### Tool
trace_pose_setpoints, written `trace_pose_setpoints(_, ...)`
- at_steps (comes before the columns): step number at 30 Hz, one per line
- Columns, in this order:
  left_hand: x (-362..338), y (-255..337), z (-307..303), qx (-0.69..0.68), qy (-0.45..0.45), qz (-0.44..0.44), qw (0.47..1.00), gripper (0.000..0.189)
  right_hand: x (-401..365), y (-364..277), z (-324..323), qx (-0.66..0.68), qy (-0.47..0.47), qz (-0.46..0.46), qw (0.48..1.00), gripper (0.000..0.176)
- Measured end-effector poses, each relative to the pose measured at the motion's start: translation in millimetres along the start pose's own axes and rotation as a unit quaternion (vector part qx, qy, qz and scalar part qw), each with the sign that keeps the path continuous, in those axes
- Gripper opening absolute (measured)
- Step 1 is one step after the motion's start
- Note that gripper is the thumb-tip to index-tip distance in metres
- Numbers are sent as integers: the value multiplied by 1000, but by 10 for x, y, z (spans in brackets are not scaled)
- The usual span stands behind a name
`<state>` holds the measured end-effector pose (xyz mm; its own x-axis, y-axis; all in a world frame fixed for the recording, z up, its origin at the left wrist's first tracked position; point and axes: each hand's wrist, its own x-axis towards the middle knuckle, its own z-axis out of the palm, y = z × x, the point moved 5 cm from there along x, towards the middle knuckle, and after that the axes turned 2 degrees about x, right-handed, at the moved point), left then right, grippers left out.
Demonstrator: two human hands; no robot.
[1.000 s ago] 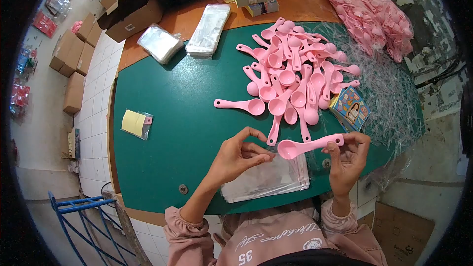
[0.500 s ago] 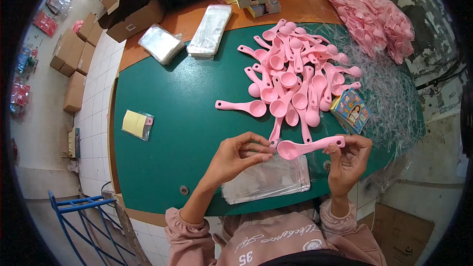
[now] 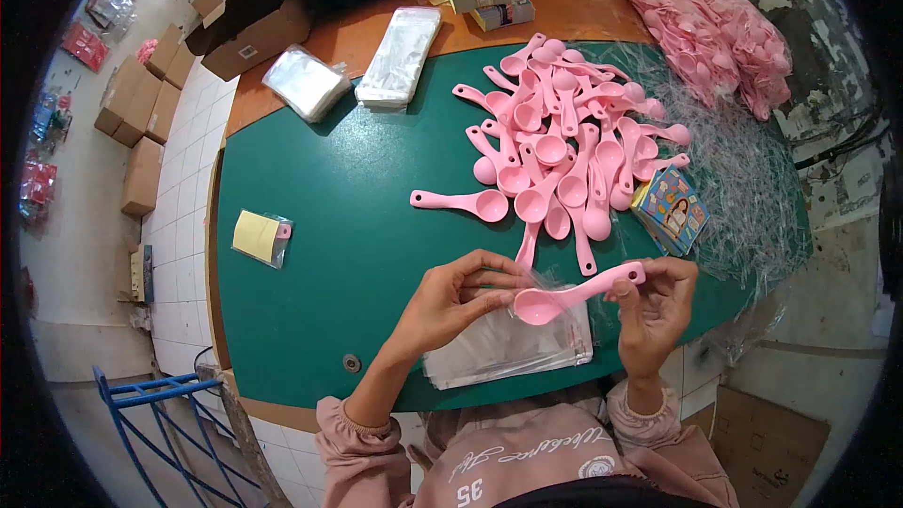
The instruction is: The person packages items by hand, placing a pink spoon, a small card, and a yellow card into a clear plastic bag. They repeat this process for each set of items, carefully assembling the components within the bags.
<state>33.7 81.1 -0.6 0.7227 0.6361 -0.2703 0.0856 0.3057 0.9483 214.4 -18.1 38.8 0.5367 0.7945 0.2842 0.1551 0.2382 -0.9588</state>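
My right hand (image 3: pixel 657 306) grips a pink measuring spoon (image 3: pixel 593 289) by the end of its handle, the bowl pointing left. Pinched in the fingers of my left hand (image 3: pixel 461 304) is a clear plastic bag (image 3: pixel 566 322), its film showing around the spoon's bowl. Below both hands lies a stack of clear plastic bags (image 3: pixel 494 359) at the table's near edge. A heap of pink spoons (image 3: pixel 550 150) covers the table beyond my hands, and one loose spoon (image 3: pixel 461 202) rests to its left. Beside the heap stands a stack of printed cards (image 3: pixel 673 212).
On the green table (image 3: pixel 320 301), a small filled packet (image 3: pixel 261 238) lies at left. Two bundles of clear bags (image 3: pixel 400 56) sit at the back. A large bag of pink spoons (image 3: pixel 720 47) is at back right, near crumpled plastic wrap (image 3: pixel 743 179). A blue metal frame (image 3: pixel 169 395) stands lower left.
The spoon in my right hand has moved left and slightly down, its bowl now by my left fingers. The bag's film has lifted and spread around the bowl.
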Motion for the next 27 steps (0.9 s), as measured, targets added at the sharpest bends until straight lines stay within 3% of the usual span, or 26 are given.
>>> trace_pose_setpoints(5,-6,46,71,1,-29,14,999,31,60,31,48,-2,-6,36,999,31)
trace_pose_setpoints(8,2,47,115,-1,-34,48,998,34,37,19,166,-12,-44,44,998,28)
trace_pose_setpoints(10,4,61,133,-24,-38,96,994,33,37,46,311,-9,-141,61,988,27)
trace_pose_setpoints(11,-7,66,123,-22,-38,96,994,33,53,39,333,-10,-130,42,991,26)
trace_pose_setpoints(13,-36,79,68,144,15,93,985,28,63,68,324,1,-110,44,993,25)
trace_pose_setpoints(16,-96,174,18,245,-60,66,966,27,56,51,320,6,-111,44,993,25)
trace_pose_setpoints(18,-113,299,72,251,-41,71,964,25,47,27,351,-2,-129,44,991,26)
trace_pose_setpoints(20,-114,326,96,256,-23,77,963,25,39,-105,487,9,-196,-65,978,38)
trace_pose_setpoints(21,-119,325,71,238,11,75,968,24,55,-163,515,-32,-257,-76,963,50)
trace_pose_setpoints(22,-125,323,44,219,46,74,972,23,86,-190,515,-32,-256,-77,963,50)
trace_pose_setpoints(24,-126,294,48,187,40,85,978,23,46,-290,616,-135,-338,-188,912,49)
trace_pose_setpoints(27,-131,303,36,123,25,104,987,24,134,-220,478,-153,-354,-163,908,46)
